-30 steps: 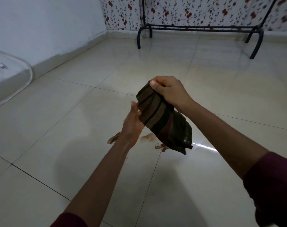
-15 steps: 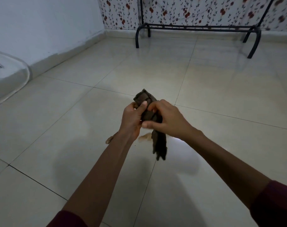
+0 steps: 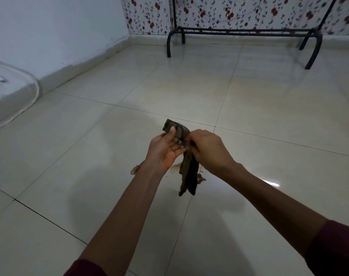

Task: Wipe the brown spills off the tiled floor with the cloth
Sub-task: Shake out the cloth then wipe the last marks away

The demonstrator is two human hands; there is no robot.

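1. Cloth: now bunched into a hanging strip, gathered since a second ago; held mid-air above the floor.
2. Left hand: thumb pinches its upper end.
3. Right hand: grip curled round it at 3 o'clock.
4. Brown spills: on the tiled floor beneath, unwiped.

open tiled floor, black rack far

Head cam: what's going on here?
A person is standing over a tiled floor, holding a dark striped cloth in both hands. The left hand pinches its upper end and the right hand grips the middle; the rest hangs down. Brown spills are still on the floor below the hands, so wiping has not started.
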